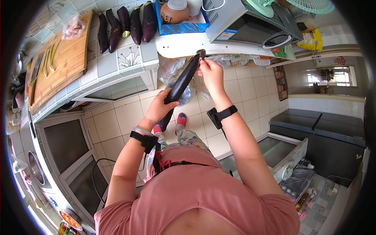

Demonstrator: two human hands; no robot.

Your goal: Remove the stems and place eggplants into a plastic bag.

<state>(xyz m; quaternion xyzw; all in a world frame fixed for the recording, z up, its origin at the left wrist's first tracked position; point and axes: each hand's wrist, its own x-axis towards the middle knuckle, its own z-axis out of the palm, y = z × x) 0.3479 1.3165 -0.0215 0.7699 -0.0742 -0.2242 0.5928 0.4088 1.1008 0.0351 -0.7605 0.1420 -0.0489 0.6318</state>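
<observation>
A long dark purple eggplant [182, 83] is held slantwise in front of me, above the tiled floor. My left hand [158, 105] is wrapped round its lower half, thumb across the skin. At the top, the fingers of my right hand [211, 72] pinch the stem end, which they partly cover. Several more eggplants [135, 25] lie side by side on the tiled counter [103, 70], ahead and to the left. Beside them is a wooden cutting board [74, 55] bearing a knife [37, 66], some green beans [50, 58] and a clear plastic bag of pale pinkish food [73, 27].
A microwave [250, 27] stands on a white shelf [184, 44] ahead, beside a blue box [184, 28] holding a brown jar [175, 11]. Plastic bags hang under that shelf. Glass-paned cabinet doors [66, 143] are at the left, and a dark chest-like unit [317, 129] is at the right.
</observation>
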